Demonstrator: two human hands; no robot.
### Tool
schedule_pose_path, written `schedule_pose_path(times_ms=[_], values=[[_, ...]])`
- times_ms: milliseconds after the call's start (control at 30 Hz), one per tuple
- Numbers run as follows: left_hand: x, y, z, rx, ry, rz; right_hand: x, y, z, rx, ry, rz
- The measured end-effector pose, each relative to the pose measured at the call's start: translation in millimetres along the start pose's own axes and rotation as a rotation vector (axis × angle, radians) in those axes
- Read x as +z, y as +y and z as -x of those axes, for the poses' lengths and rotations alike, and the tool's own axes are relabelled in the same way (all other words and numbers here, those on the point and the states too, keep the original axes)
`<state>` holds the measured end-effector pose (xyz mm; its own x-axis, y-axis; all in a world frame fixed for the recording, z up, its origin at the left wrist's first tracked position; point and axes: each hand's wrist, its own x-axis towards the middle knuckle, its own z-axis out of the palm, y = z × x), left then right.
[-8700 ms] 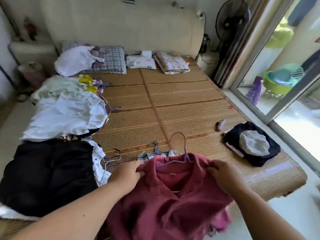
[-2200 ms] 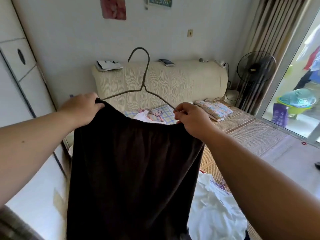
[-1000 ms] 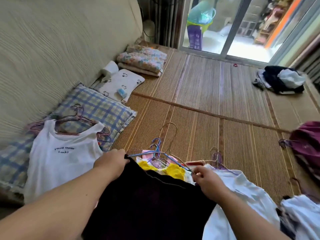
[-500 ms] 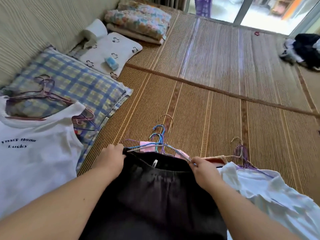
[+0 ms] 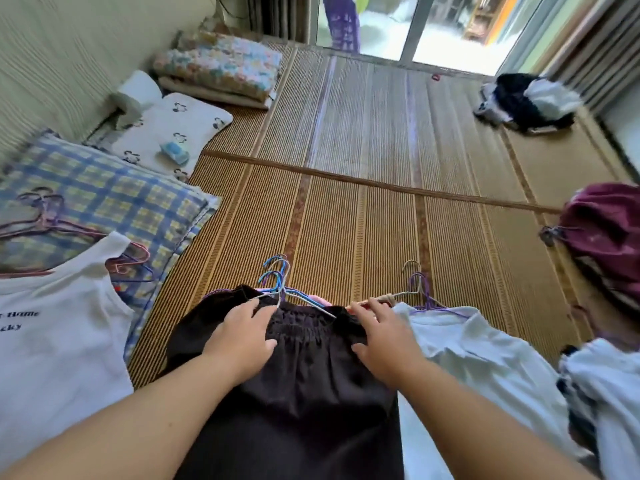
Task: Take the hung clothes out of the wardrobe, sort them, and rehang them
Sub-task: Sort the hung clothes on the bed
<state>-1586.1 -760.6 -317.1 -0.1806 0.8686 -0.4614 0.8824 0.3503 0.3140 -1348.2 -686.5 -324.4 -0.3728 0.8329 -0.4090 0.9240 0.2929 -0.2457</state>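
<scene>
Head view.

- Left hand (image 5: 242, 336): fingers spread, palm down, pressing flat on the black garment with gathered elastic waistband (image 5: 294, 393). Fingertips lie just beside the bundle of blue and grey wire hangers (image 5: 277, 278).
- Right hand (image 5: 384, 341): fingers spread, flat on the waistband's right end; holds nothing.
- Black garment: soft, matte, lying near centre on the ribbed woven straw mat (image 5: 346, 220), hooks pointing far.
- Left: white printed T-shirt (image 5: 52, 341) overlapping a blue-and-yellow plaid pillow (image 5: 104, 202).
- Right: pale white shirt (image 5: 485, 358) on purple wire hangers (image 5: 419, 289), touching the black garment's edge; crumpled maroon garment (image 5: 609, 237) at the right border.
- A broad stretch of mat lies between the hangers and the far sliding glass door (image 5: 450, 29).
</scene>
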Motion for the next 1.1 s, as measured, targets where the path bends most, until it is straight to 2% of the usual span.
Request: schedule_pose_path(times_ms=[300,500,667,800,967,1100], values=[[-68,158,102,0.493,0.109,-0.003,-110,72,181,0.119,0.238,-0.053],[-40,248,161,0.67,0.057,-0.117,-115,140,282,0.302,0.217,-0.105],[18,327,199,0.692,-0.036,-0.205,-109,208,354,0.342,0.214,-0.159],[75,409,231,0.693,-0.039,-0.234,-107,288,419,0.387,0.182,-0.23],[155,514,261,0.681,-0.095,-0.125,-121,383,477,0.389,0.145,-0.263],[201,566,271,0.693,-0.167,-0.11,-129,441,491,0.416,0.124,-0.242]])
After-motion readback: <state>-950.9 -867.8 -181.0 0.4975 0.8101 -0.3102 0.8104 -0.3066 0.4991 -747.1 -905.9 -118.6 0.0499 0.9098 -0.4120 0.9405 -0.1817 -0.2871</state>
